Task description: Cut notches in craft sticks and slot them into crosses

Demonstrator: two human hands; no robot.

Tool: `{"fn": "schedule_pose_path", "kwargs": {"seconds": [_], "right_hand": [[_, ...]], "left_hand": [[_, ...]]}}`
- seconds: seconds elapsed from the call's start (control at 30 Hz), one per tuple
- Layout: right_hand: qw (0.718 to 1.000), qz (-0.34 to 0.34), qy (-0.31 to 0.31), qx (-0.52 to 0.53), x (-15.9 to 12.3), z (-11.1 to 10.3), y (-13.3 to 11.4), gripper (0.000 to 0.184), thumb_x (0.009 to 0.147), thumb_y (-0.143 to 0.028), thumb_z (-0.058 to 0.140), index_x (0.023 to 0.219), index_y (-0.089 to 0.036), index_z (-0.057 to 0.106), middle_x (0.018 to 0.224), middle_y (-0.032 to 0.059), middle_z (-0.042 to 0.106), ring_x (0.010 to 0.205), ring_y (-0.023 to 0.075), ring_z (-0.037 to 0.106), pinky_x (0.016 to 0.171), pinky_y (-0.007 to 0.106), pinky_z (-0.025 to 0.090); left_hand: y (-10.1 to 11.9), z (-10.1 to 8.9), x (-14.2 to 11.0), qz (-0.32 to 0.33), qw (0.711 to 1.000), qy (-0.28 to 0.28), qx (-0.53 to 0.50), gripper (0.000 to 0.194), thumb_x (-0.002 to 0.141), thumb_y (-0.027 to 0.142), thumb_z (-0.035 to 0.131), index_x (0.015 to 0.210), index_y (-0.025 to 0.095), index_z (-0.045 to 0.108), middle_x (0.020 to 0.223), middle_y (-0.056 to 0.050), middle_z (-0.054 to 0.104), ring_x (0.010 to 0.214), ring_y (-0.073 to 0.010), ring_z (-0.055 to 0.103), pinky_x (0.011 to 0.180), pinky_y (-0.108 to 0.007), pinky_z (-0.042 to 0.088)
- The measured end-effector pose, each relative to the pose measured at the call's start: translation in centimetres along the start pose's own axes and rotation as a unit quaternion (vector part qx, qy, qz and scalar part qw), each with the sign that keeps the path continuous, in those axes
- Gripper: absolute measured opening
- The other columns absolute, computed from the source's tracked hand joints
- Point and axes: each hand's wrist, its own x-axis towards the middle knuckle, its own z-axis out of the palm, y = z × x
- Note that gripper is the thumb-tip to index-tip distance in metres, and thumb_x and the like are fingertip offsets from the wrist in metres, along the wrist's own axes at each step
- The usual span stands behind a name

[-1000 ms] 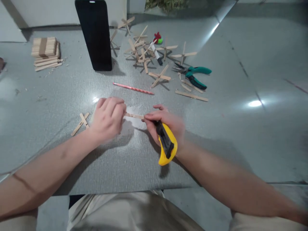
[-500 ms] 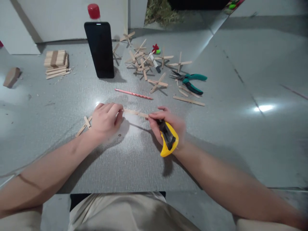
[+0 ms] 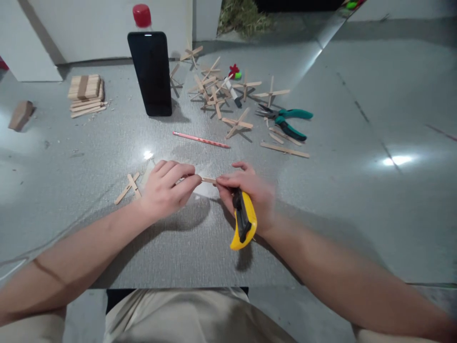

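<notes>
My left hand [image 3: 171, 187] is closed, its thumb and fingertips pinching one end of a wooden craft stick [image 3: 209, 180]. The stick's other end is between the thumb and finger of my right hand [image 3: 246, 190]. That same hand also holds a yellow and black utility knife [image 3: 245, 220], its handle pointing down toward me; the blade is hidden by the fingers. Two crossed craft sticks [image 3: 129, 188] lie just left of my left hand. Beyond the hands a red patterned pencil [image 3: 202, 139] lies on the grey table [image 3: 171, 257].
A black phone [image 3: 152, 76] stands upright before a red-capped bottle [image 3: 142, 15]. Bundled craft sticks [image 3: 84, 87] lie at the left. Several stick crosses [image 3: 237, 123], a glue-like white tube [image 3: 232, 92] and green-handled pliers [image 3: 287, 116] spread across the back. One loose stick [image 3: 284, 150] lies nearer.
My left hand has slid along the stick toward my right hand, leaving a shorter length showing between them. The knife handle has tilted slightly. The camera view has shifted.
</notes>
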Motion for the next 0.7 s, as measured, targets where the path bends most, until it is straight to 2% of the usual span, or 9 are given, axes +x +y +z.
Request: {"fn": "schedule_pose_path", "kwargs": {"seconds": [0.17,0.3,0.4,0.47,0.53,0.6,0.7], "right_hand": [[1.000,-0.004,-0.002,-0.008,0.0,0.0,-0.2,0.018,0.088,-0.012,0.068,0.097,-0.029,0.066,0.089,-0.0045,0.079,0.071,0.0153,0.075,0.101,0.047,0.052],[1.000,-0.004,0.010,-0.006,0.3,-0.1,-0.4,0.016,0.088,-0.013,0.067,0.095,-0.028,0.066,0.084,-0.0026,0.079,0.067,0.0170,0.075,0.097,0.050,0.054],[1.000,0.000,0.027,0.003,0.4,-0.2,-0.4,0.015,0.088,-0.014,0.067,0.092,-0.029,0.066,0.080,-0.0015,0.078,0.063,0.0185,0.074,0.095,0.051,0.056],[0.999,0.001,0.035,0.010,0.5,-0.2,-0.5,0.016,0.088,-0.014,0.066,0.091,-0.030,0.065,0.079,-0.0011,0.077,0.062,0.0190,0.073,0.095,0.052,0.057],[0.999,0.001,0.041,0.018,0.4,-0.2,-0.6,0.017,0.088,-0.013,0.066,0.092,-0.029,0.064,0.079,-0.0012,0.077,0.062,0.0188,0.073,0.095,0.053,0.057],[0.999,0.004,0.047,0.025,0.4,-0.3,-0.7,0.016,0.088,-0.013,0.065,0.093,-0.028,0.064,0.079,-0.0014,0.077,0.061,0.0181,0.072,0.095,0.054,0.057],[0.998,0.009,0.056,0.033,0.3,-0.3,-0.6,0.015,0.088,-0.013,0.066,0.092,-0.027,0.065,0.078,-0.0014,0.076,0.061,0.0171,0.072,0.096,0.053,0.057]], "left_hand": [[0.2,0.2,0.1,-0.020,0.999,-0.043,-0.020,0.007,0.098,0.015,0.053,0.095,0.020,0.057,0.089,-0.004,0.068,0.075,-0.0181,0.058,0.066,-0.035,0.039],[-0.3,0.3,-0.3,-0.077,0.996,-0.034,-0.039,0.010,0.100,0.015,0.044,0.096,0.021,0.052,0.096,-0.008,0.066,0.083,-0.0196,0.060,0.070,-0.035,0.045],[-1.0,0.3,-0.6,-0.180,0.981,-0.022,-0.065,0.013,0.098,0.011,0.041,0.098,0.021,0.049,0.096,-0.007,0.067,0.086,-0.0185,0.062,0.073,-0.033,0.048],[-1.4,0.4,-0.8,-0.269,0.958,-0.029,-0.099,0.014,0.097,0.010,0.043,0.099,0.022,0.050,0.093,-0.003,0.069,0.081,-0.0164,0.062,0.072,-0.032,0.049],[-1.7,0.4,-0.9,-0.324,0.937,-0.047,-0.126,0.014,0.094,0.011,0.048,0.098,0.023,0.054,0.091,-0.001,0.071,0.077,-0.0152,0.063,0.072,-0.031,0.049],[-1.8,0.4,-0.9,-0.326,0.933,-0.072,-0.131,0.014,0.091,0.011,0.054,0.097,0.023,0.058,0.088,0.000,0.071,0.077,-0.0156,0.065,0.071,-0.031,0.050],[-1.7,0.3,-0.9,-0.278,0.945,-0.099,-0.141,0.015,0.090,0.011,0.057,0.098,0.022,0.063,0.099,-0.003,0.073,0.086,-0.0175,0.069,0.074,-0.032,0.054]]}}
